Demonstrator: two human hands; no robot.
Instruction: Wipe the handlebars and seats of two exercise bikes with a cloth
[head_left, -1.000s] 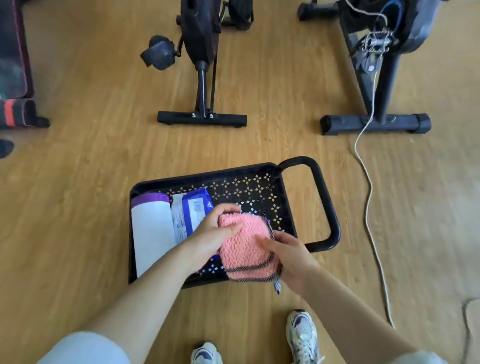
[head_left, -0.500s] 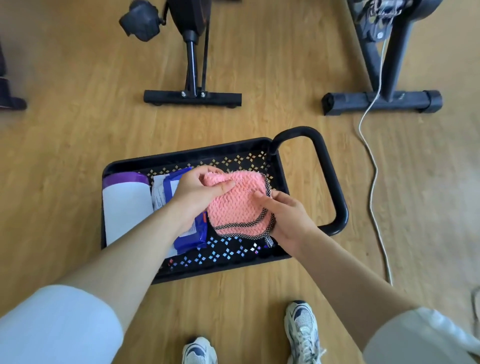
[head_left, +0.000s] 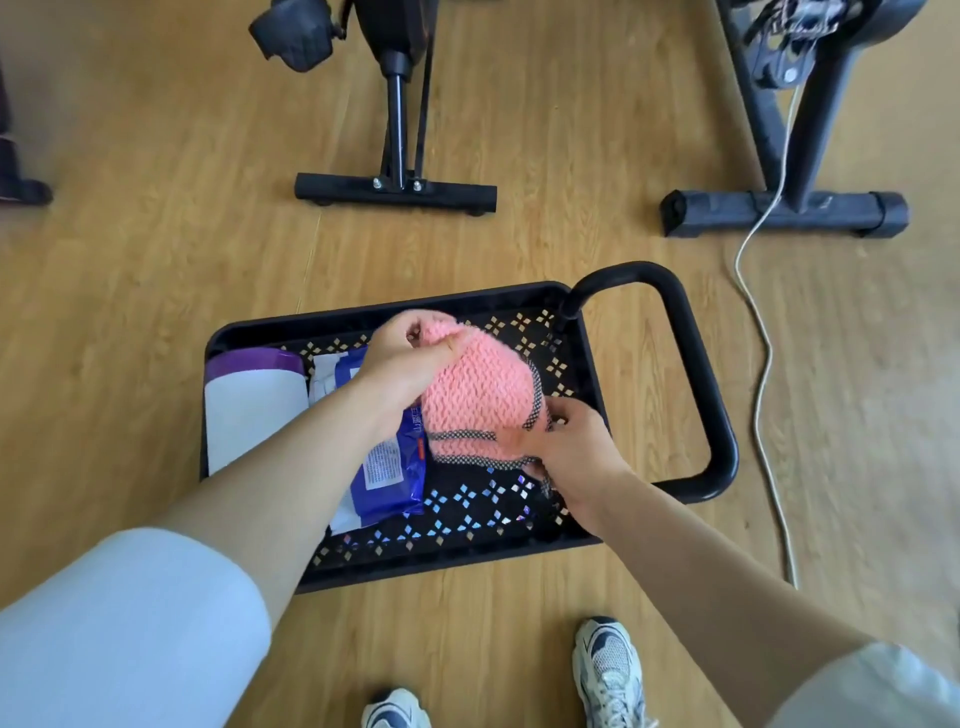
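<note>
Fingers (head_left: 402, 332) of left hand (head_left: 400, 366) and right hand (head_left: 574, 447) grip the cloth (head_left: 478, 389), now bunched and lifting from the tray (head_left: 311, 325); wiping comes next.

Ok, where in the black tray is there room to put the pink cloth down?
Bare tray floor shows along the near rim, right of the blue wipes pack, and in the far corner by the handle. The left side is crowded with the white roll and the pack. The held pink cloth covers the middle.

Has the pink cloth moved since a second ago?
Yes. Against the black basket, the pink cloth has shifted from the near rim toward the far rim.
</note>
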